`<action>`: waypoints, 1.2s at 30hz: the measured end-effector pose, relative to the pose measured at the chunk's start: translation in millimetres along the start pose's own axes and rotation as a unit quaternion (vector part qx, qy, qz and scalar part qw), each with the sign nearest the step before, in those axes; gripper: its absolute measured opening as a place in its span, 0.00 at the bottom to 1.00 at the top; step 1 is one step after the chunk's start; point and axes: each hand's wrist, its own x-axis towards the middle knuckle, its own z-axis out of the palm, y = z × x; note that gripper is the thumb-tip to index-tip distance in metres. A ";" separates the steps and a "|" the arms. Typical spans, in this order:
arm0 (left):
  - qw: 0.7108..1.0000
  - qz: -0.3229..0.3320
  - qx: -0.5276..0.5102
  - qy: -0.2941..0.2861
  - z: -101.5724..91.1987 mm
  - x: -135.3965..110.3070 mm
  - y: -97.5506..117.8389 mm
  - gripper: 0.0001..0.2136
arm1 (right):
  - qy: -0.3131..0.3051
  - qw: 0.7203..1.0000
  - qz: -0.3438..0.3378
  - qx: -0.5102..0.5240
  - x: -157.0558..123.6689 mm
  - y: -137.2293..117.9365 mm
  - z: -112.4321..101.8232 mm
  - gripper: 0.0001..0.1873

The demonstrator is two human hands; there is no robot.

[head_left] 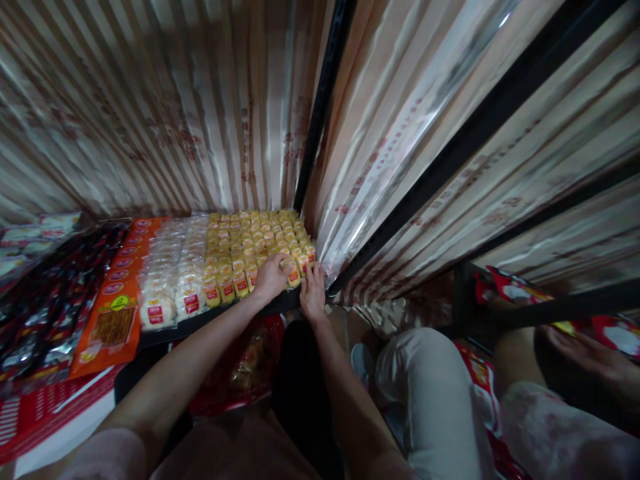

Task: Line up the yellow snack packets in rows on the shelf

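Note:
Small yellow packaged snacks point(240, 283) with red labels stand in tight rows on the shelf, up to its right end. At the front row, my left hand point(271, 279) is closed around one yellow snack pack point(292, 275), its thumb and fingers at the pack's sides. Close beside it, my right hand point(313, 292) has its fingers stretched upward against the front corner packs. Its fingertips touch the packs, and the palm side is hidden. Left of the yellow rows are clear packs of pale round snacks point(159, 308).
Orange snack bags point(106, 327) and dark shiny packets point(50, 300) continue leftward along the shelf. Black shelf posts point(325, 100) and plastic-covered curtains point(225, 100) enclose the space. A red bag point(250, 367) lies below. At right, another person's hand point(590, 353) is near red-and-white packets.

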 end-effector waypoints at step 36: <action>0.935 0.084 0.303 -0.164 83.0 64.9 24.8 0.12 | 0.136 0.990 0.028 0.033 -16.8 -12.5 7.9 0.21</action>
